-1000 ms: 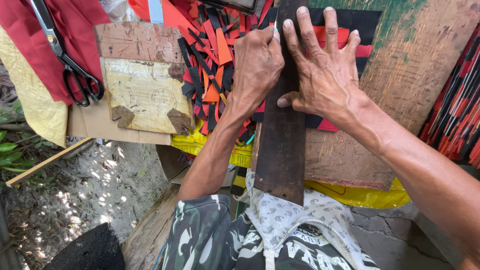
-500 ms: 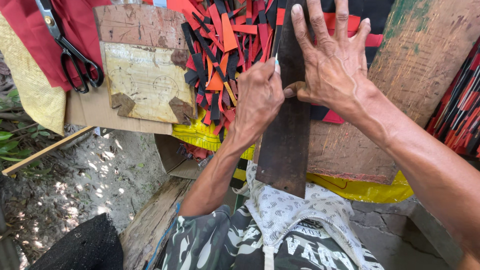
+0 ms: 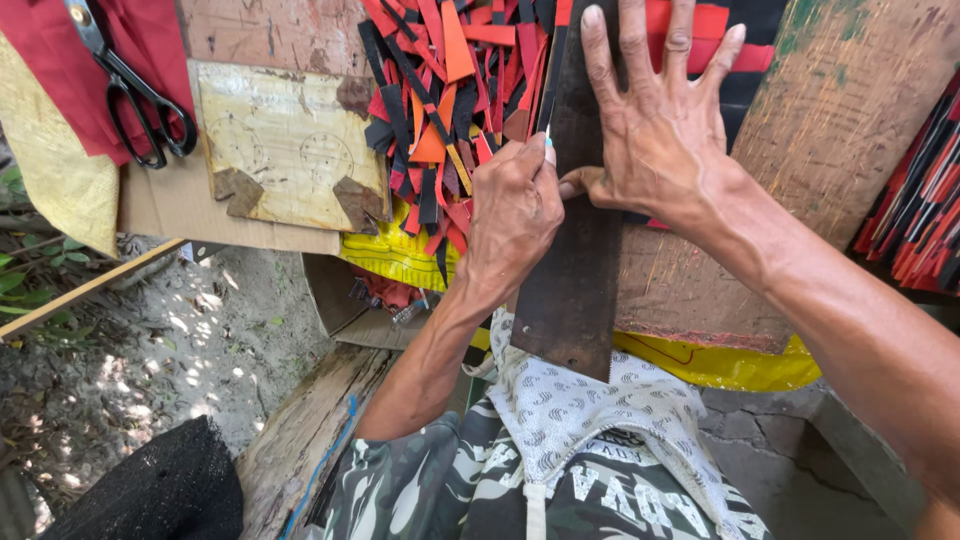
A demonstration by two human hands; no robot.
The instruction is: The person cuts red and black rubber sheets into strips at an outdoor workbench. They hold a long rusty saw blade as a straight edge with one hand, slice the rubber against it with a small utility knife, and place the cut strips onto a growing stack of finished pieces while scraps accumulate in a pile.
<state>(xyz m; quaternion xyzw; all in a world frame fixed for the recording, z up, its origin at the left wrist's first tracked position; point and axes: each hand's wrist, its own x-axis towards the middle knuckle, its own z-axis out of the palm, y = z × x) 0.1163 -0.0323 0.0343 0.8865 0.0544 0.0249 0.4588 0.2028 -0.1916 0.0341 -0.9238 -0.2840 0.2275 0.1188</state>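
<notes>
My right hand (image 3: 660, 130) lies flat with fingers spread on a long dark metal straightedge (image 3: 570, 290) that rests on a worn wooden board (image 3: 840, 150). My left hand (image 3: 515, 215) is closed around a small knife (image 3: 549, 140) whose thin blade tip pokes up against the straightedge's left edge. Under the straightedge, red and black sheet material (image 3: 745, 60) shows at the top. A heap of cut red, orange and black strips (image 3: 440, 120) lies just left of my left hand.
Black-handled scissors (image 3: 135, 95) lie on red cloth (image 3: 60, 70) at top left. A worn cardboard template (image 3: 285, 145) sits beside the strips. More red and black strips (image 3: 915, 220) are stacked at the right edge. Yellow plastic (image 3: 730, 365) hangs below the board; sandy ground (image 3: 160, 350) lies lower left.
My left hand has drawn the knife down along the straightedge, toward me. My right hand has stayed spread and pressed on the straightedge.
</notes>
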